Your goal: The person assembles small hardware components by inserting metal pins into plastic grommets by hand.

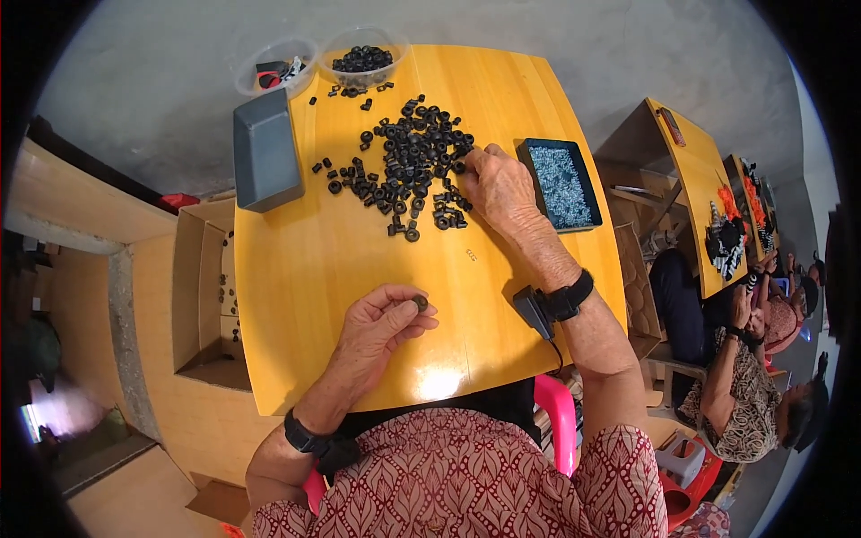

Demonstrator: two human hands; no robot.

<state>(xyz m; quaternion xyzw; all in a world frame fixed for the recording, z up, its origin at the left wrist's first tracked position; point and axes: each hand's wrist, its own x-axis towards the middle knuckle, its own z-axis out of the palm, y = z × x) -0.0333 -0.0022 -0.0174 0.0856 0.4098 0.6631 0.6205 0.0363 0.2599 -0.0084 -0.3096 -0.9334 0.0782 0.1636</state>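
My left hand [386, 321] is above the near part of the yellow table, thumb and fingers closed on a small round dark piece [421, 303]. My right hand [500, 186] reaches to the right edge of a loose pile of small black ring-shaped and spool-shaped parts [417, 148]. Its fingers are bent together there, touching the outermost parts; whatever lies between the fingertips is hidden. Beside that hand stands a dark tray [599, 223] filled with many small silvery pieces. Between the two hands, a few tiny metal springs [471, 255] rest on the wood.
An empty grey bin [267, 152] tilts at the table's left edge. Behind it are two clear tubs [402, 56], one with black parts. An open cardboard box [199, 296] is left of the table [359, 260]. Further right, other people sit at another table [695, 170].
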